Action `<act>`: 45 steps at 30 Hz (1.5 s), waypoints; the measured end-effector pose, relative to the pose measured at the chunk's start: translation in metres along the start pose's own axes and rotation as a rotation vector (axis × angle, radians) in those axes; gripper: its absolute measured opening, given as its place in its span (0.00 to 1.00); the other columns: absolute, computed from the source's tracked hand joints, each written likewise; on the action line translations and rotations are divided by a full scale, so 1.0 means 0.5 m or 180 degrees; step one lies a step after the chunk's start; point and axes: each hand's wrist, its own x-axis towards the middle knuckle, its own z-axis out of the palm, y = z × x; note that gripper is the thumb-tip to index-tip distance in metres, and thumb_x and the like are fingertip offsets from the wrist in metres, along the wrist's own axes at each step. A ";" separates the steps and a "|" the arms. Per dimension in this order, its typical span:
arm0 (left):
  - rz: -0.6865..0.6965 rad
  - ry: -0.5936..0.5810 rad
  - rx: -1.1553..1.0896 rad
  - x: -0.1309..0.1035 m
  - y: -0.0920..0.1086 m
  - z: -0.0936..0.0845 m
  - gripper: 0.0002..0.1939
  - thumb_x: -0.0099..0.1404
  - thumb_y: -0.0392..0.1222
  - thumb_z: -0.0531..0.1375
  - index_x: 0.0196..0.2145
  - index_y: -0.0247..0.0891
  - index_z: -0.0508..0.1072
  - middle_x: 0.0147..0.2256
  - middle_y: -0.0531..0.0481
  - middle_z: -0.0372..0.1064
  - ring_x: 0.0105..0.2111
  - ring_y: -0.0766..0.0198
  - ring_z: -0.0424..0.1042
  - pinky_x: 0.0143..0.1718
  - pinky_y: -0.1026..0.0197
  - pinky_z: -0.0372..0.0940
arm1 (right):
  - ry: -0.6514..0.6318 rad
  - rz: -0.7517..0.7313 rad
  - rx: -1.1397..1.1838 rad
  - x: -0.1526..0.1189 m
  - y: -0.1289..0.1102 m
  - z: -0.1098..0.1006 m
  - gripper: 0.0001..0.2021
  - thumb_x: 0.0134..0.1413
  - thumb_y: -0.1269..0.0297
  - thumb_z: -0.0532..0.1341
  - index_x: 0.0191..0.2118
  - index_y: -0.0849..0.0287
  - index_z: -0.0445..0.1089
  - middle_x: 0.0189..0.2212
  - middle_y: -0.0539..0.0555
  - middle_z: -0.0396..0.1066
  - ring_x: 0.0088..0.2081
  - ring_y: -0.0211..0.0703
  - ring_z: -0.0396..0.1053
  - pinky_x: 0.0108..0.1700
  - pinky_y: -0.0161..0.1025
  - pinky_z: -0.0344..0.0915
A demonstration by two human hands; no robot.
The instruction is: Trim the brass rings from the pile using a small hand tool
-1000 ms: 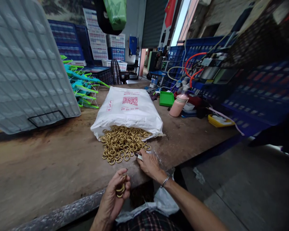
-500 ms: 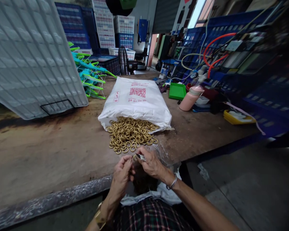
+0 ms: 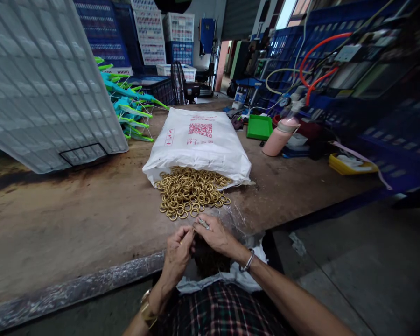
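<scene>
A heap of brass-coloured rings (image 3: 191, 191) spills from the open mouth of a white sack (image 3: 199, 144) with red print. Just in front of the heap, over the table's near edge, my two hands meet at the fingertips. My left hand (image 3: 180, 247) is closed in a pinch; what it grips is too small to make out. My right hand (image 3: 215, 235) is closed around a small pale tool (image 3: 203, 224), its fingers close to those of my left hand. Below them, an open bag (image 3: 213, 263) with dark contents lies at my lap.
A tall ribbed translucent container (image 3: 52, 88) stands at the left, with green and blue plastic pieces (image 3: 129, 105) behind it. Right of the sack are a green tray (image 3: 259, 127), a pink bottle (image 3: 280, 138) and a yellow tray (image 3: 352, 165). Stacked crates (image 3: 149, 32) stand at the back.
My right hand has turned slightly and its fingertips have closed in on my left hand's. The ring seen between them before is now hidden. The view has shifted a little.
</scene>
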 end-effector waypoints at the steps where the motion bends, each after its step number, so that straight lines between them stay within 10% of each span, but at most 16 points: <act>1: -0.0175 -0.0112 -0.0139 -0.001 0.000 -0.001 0.17 0.55 0.55 0.59 0.29 0.37 0.70 0.18 0.58 0.59 0.15 0.73 0.56 0.16 0.70 0.49 | 0.0025 -0.0021 -0.0021 0.000 0.000 0.001 0.09 0.53 0.66 0.52 0.23 0.58 0.57 0.19 0.44 0.54 0.24 0.33 0.53 0.26 0.31 0.49; 26: -0.0145 -0.0113 -0.0161 -0.004 -0.001 -0.003 0.20 0.55 0.58 0.58 0.26 0.37 0.63 0.19 0.58 0.61 0.15 0.76 0.55 0.15 0.72 0.48 | -0.0590 -0.0318 -0.2144 -0.023 0.019 0.005 0.11 0.48 0.73 0.50 0.38 0.60 0.64 0.28 0.53 0.69 0.27 0.39 0.63 0.30 0.35 0.47; 34: -0.0319 -0.0729 -0.0795 -0.043 0.027 -0.005 0.18 0.55 0.54 0.62 0.26 0.37 0.64 0.19 0.57 0.62 0.15 0.75 0.58 0.15 0.72 0.51 | -0.0090 -0.0066 -0.2617 0.016 0.043 -0.007 0.09 0.53 0.72 0.50 0.41 0.61 0.62 0.30 0.55 0.71 0.29 0.40 0.66 0.29 0.36 0.48; 45: -0.0520 -0.0473 -0.1757 -0.023 0.018 -0.016 0.15 0.54 0.49 0.63 0.29 0.36 0.65 0.24 0.52 0.68 0.17 0.73 0.61 0.14 0.71 0.53 | 0.0192 -0.0196 -0.2579 0.058 0.047 0.021 0.13 0.56 0.67 0.52 0.48 0.57 0.58 0.37 0.55 0.72 0.36 0.44 0.69 0.33 0.36 0.52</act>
